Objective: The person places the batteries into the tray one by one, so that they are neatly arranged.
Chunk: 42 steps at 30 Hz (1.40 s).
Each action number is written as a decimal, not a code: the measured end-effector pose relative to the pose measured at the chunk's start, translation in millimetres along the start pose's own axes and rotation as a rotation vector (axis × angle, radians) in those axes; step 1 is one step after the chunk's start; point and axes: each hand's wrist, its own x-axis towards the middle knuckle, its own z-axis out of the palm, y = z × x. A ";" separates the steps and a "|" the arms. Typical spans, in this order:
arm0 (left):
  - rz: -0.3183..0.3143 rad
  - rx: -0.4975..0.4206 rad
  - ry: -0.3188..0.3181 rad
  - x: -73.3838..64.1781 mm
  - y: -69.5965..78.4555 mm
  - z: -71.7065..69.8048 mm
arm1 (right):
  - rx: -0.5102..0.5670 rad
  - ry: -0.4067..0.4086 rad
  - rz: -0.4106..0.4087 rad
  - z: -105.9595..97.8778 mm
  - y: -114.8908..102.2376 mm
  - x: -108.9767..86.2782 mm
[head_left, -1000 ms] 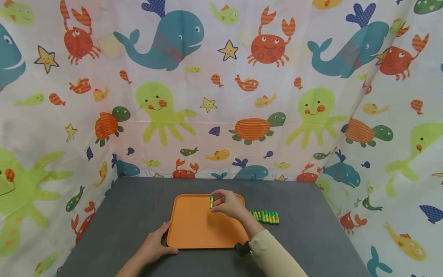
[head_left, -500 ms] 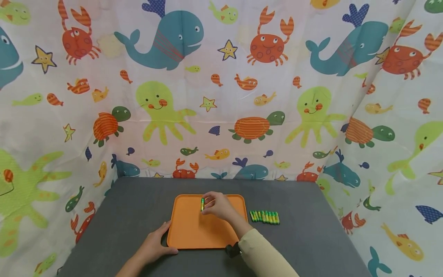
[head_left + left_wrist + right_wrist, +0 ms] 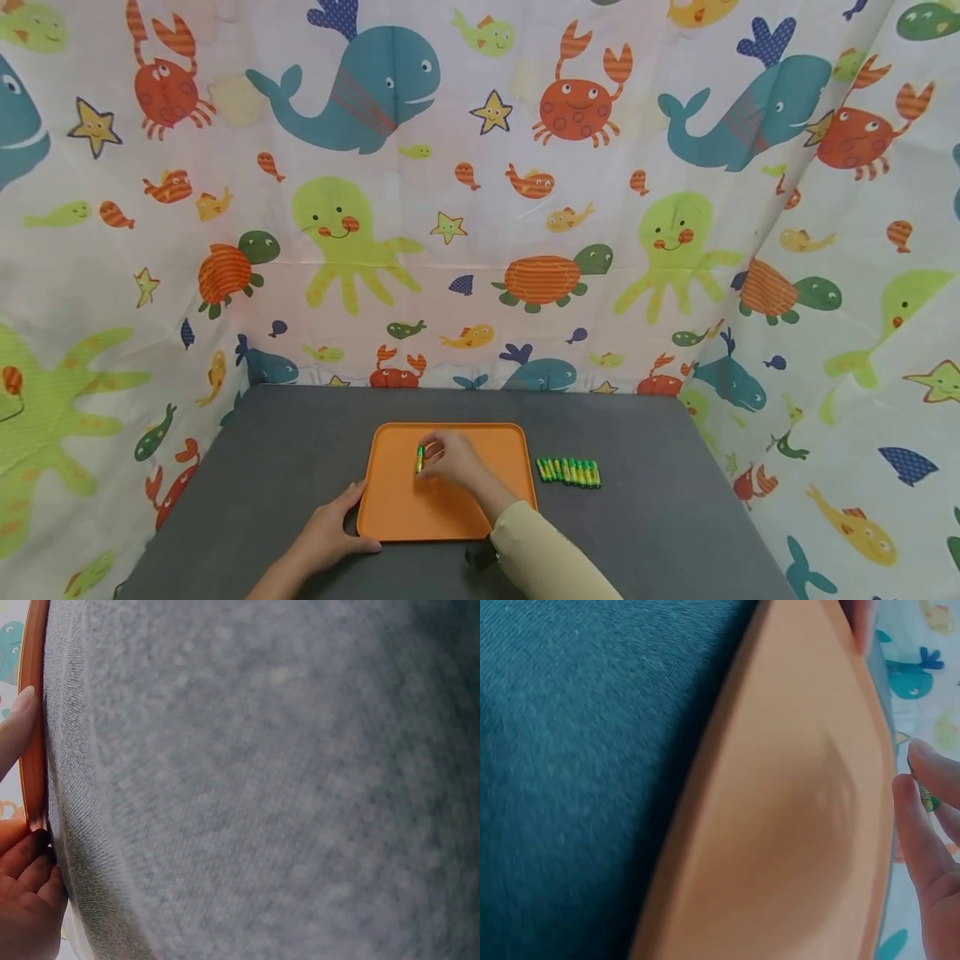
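My right hand (image 3: 453, 461) pinches a small green-and-yellow battery (image 3: 420, 460) between thumb and fingertips. It holds the battery nearly upright over the left half of an orange tray (image 3: 397, 517). In the right wrist view, the battery (image 3: 928, 799) shows only partly between the fingers. My left hand (image 3: 322, 537) grips the tray's front left corner, with the thumb at the front edge and the fingers along the left side. The left wrist view shows thumb and fingers against the tray's rim (image 3: 32, 750). Just right of the tray, several matching batteries (image 3: 568, 472) lie side by side in a row.
The tray lies on a dark grey table (image 3: 637, 533). A white curtain (image 3: 465, 233) printed with sea animals stands behind the table and along both sides. A black strap-like piece (image 3: 481, 553) sits by the right sleeve cuff, near the tray's front edge.
My right hand has moved left across the tray and slightly toward me, carrying the battery. My left hand keeps its place at the tray's corner.
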 end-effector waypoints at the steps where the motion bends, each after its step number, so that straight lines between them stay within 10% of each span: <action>1: -0.003 -0.004 -0.007 0.5 -0.1 0.5 | 0.002 0.000 0.000 2.3 0.8 0.7; 23: -0.015 0.004 -0.004 -2.2 5.6 -0.4 | -0.089 0.002 0.075 38.2 11.6 15.0; 42: 0.002 -0.017 -0.006 -1.5 0.4 0.3 | -0.081 -0.015 0.044 20.2 -15.7 2.6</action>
